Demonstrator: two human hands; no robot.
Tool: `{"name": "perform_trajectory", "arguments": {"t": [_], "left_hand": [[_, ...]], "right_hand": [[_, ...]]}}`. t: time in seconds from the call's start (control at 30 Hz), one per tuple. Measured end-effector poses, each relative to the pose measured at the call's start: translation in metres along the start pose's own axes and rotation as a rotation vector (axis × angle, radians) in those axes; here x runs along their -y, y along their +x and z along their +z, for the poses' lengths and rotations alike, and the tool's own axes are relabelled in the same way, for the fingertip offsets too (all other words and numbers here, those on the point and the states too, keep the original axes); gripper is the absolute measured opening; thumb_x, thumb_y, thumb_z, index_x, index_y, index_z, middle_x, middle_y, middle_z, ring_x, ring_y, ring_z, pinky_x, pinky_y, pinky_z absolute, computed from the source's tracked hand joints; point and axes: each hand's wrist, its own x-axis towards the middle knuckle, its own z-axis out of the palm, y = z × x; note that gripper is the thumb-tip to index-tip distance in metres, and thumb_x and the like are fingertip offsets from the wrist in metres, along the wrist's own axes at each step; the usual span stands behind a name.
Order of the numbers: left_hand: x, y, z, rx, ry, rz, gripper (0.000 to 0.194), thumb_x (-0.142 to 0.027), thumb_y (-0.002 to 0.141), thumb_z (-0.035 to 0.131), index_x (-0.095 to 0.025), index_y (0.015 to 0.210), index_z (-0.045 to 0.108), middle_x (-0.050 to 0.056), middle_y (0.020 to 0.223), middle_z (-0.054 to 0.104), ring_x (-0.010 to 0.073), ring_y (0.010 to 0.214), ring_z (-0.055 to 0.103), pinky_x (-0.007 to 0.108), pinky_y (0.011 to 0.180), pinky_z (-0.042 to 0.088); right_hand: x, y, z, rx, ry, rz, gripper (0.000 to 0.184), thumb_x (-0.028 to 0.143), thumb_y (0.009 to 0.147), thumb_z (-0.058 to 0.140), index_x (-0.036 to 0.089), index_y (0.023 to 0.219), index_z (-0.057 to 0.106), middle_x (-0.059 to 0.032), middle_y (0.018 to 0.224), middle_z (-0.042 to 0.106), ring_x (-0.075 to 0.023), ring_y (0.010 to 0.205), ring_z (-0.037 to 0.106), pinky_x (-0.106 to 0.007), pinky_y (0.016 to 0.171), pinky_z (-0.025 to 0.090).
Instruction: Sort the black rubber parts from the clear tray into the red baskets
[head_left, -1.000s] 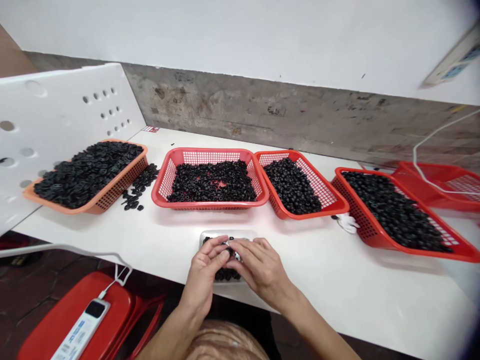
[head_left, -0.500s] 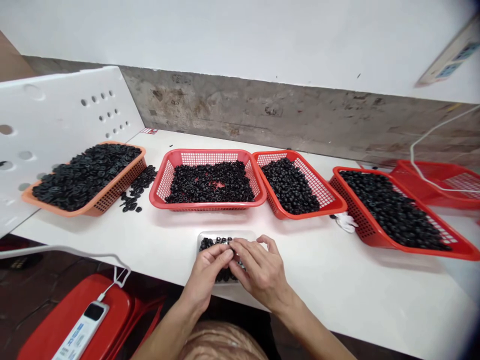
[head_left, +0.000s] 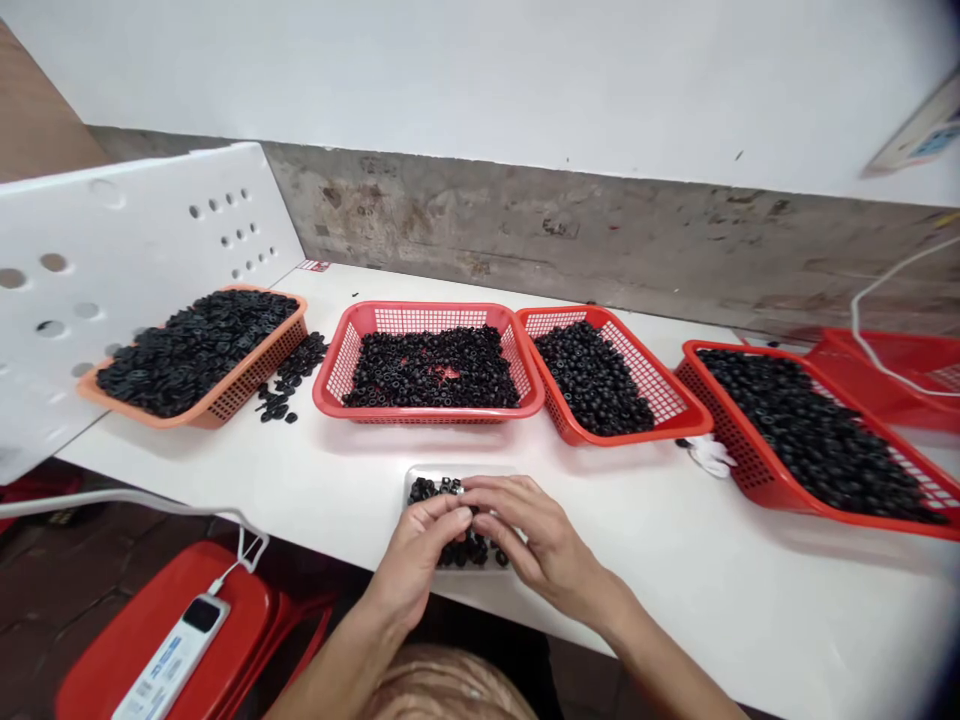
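Observation:
Both hands meet above a small pale tray (head_left: 420, 470) that holds many small black parts (head_left: 469, 549). My left hand (head_left: 420, 545) is closed in a pinch, thumb and forefinger pressed around a small black part (head_left: 474, 509) that shows only partly. From the other side my right hand (head_left: 532, 525) curves in, its fingertips closed at the same spot and touching the part. The exact shape of that part is hidden by the fingers.
Behind the tray stand a pink-red basket (head_left: 427, 413) of black rings and a red basket (head_left: 637, 437) of black parts. An orange basket (head_left: 217, 405) is left, with loose black pieces (head_left: 277, 405) beside it. Another red basket (head_left: 757, 480) is right, near a white glove (head_left: 709, 455).
My right hand has shifted slightly and its fingers are drawn closer together, showing more of the tray's parts. The whole view has moved a little, so everything sits farther right.

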Motion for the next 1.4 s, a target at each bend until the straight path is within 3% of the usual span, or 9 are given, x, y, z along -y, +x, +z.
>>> {"name": "perform_trajectory", "arguments": {"t": [0.2,0.33,0.5,0.6,0.77,0.9,1.07,1.23,1.4], "left_hand": [[-0.001,-0.002,-0.001,-0.001,0.093,0.066,0.017,-0.032,0.081,0.074,-0.016,0.084,0.078,0.003,0.076,0.069,0.0160,0.078,0.055,0.026,0.078,0.042],[0.001,-0.003,-0.004,-0.011,0.168,0.117,0.018,-0.033,0.083,0.072,-0.016,0.086,0.078,0.004,0.082,0.071,0.0188,0.083,0.059,0.028,0.083,0.045],[0.003,-0.004,-0.010,-0.029,0.349,0.205,0.020,-0.034,0.085,0.071,-0.017,0.091,0.079,0.007,0.091,0.072,0.0226,0.089,0.061,0.032,0.087,0.045],[0.003,-0.003,-0.009,-0.034,0.265,0.121,0.022,-0.035,0.081,0.075,-0.019,0.093,0.081,0.006,0.090,0.074,0.0231,0.091,0.062,0.032,0.088,0.045],[0.001,-0.003,-0.004,-0.025,0.141,0.037,0.026,-0.038,0.076,0.078,-0.019,0.093,0.081,0.003,0.078,0.071,0.0178,0.077,0.059,0.028,0.076,0.046],[-0.002,-0.006,-0.003,0.023,0.149,0.056,0.024,-0.037,0.081,0.074,-0.018,0.095,0.080,0.004,0.082,0.071,0.0171,0.080,0.058,0.026,0.079,0.045],[-0.001,-0.007,-0.004,0.002,0.125,0.022,0.025,-0.037,0.082,0.073,-0.014,0.091,0.077,0.004,0.080,0.071,0.0173,0.078,0.059,0.026,0.077,0.045],[0.000,-0.006,-0.001,0.034,0.123,0.060,0.022,-0.035,0.086,0.069,-0.015,0.090,0.077,0.005,0.082,0.072,0.0191,0.082,0.060,0.029,0.084,0.044],[0.000,-0.007,0.000,0.005,0.100,0.078,0.023,-0.036,0.086,0.067,-0.015,0.084,0.075,0.004,0.079,0.070,0.0188,0.080,0.059,0.028,0.082,0.044]], "right_hand": [[0.003,-0.004,0.015,-0.132,0.354,0.277,0.022,0.024,0.098,0.055,0.026,0.110,0.074,-0.0071,0.103,0.074,-0.0195,0.096,0.069,-0.031,0.081,0.058],[0.010,-0.011,0.035,-0.271,0.445,0.394,0.020,0.024,0.096,0.058,0.026,0.103,0.076,-0.0070,0.104,0.075,-0.0203,0.100,0.070,-0.033,0.087,0.058],[0.013,-0.017,0.051,-0.436,0.422,0.390,0.019,0.023,0.095,0.058,0.022,0.101,0.076,-0.0082,0.101,0.076,-0.0208,0.095,0.072,-0.034,0.086,0.060],[0.014,-0.017,0.054,-0.460,0.413,0.396,0.019,0.021,0.095,0.057,0.021,0.100,0.076,-0.0088,0.101,0.076,-0.0217,0.095,0.073,-0.035,0.085,0.061],[0.016,-0.020,0.058,-0.473,0.390,0.400,0.020,0.020,0.096,0.055,0.020,0.101,0.075,-0.0106,0.108,0.074,-0.0222,0.102,0.071,-0.036,0.089,0.059],[0.013,-0.025,0.054,-0.403,0.235,0.308,0.023,0.018,0.098,0.052,0.023,0.108,0.072,-0.0090,0.115,0.072,-0.0206,0.107,0.068,-0.036,0.090,0.057],[0.007,-0.022,0.038,-0.213,-0.221,0.048,0.038,0.024,0.097,0.057,0.015,0.133,0.053,-0.0160,0.125,0.067,-0.0248,0.114,0.064,-0.043,0.094,0.047],[0.006,-0.011,0.030,-0.132,-0.568,-0.134,0.027,0.023,0.098,0.052,0.011,0.121,0.059,-0.0168,0.114,0.071,-0.0238,0.093,0.068,-0.047,0.096,0.038],[0.004,-0.003,0.032,-0.098,-0.637,-0.190,0.025,0.024,0.099,0.047,0.008,0.113,0.061,-0.0157,0.100,0.073,-0.0229,0.083,0.067,-0.047,0.094,0.038]]}}
